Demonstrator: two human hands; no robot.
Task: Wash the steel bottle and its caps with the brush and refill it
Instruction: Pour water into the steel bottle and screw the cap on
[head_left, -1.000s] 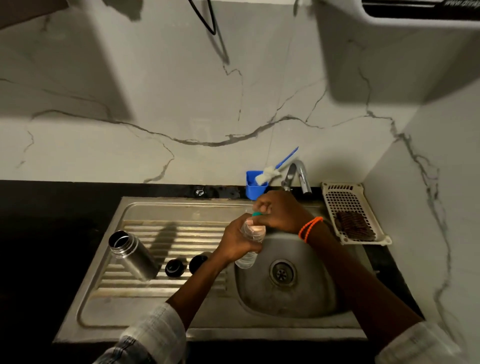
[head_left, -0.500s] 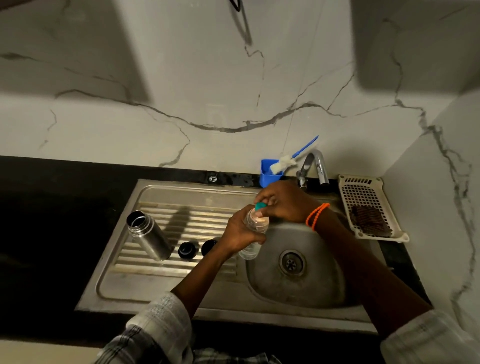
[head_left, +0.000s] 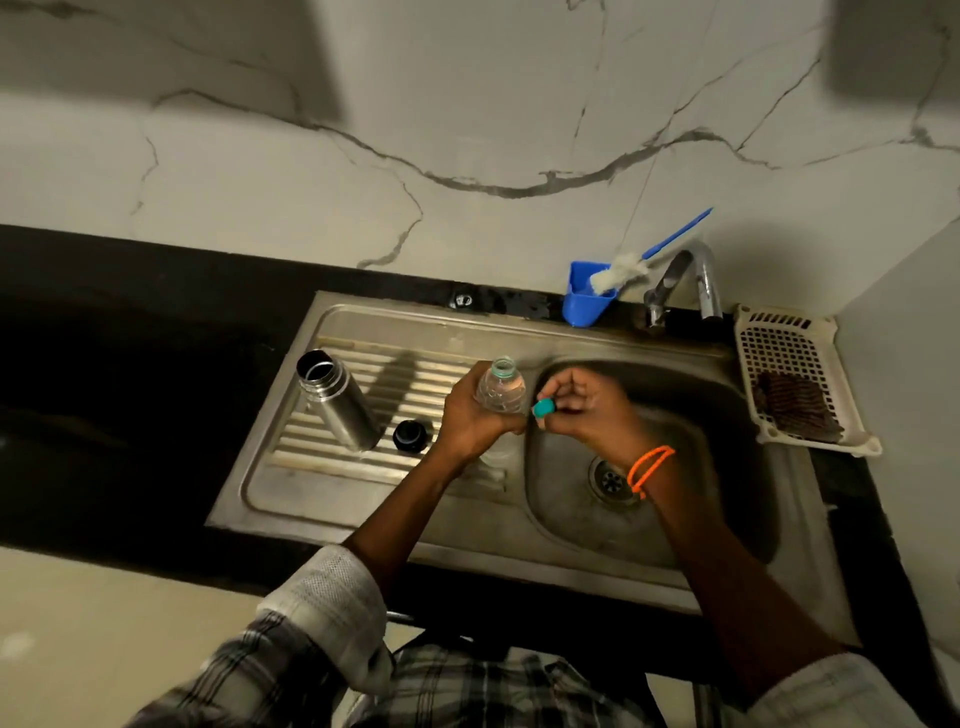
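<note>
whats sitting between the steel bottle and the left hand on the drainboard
One black cap lies on the ribbed drainboard between the steel bottle and the left hand, seen in the head view.

The black desk (head_left: 130, 374) carries a steel sink (head_left: 363, 499). On the sink's ribbed drainboard the open steel bottle (head_left: 337, 400) stands, a black cap (head_left: 410, 435) just beside it. Behind the sink are a blue holder (head_left: 584, 306) and a white basket (head_left: 800, 374).

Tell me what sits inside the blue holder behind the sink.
The white bristle head of the brush rests in the blue holder, its blue handle slanting up toward the tap. The holder's bottom is hidden.
</note>
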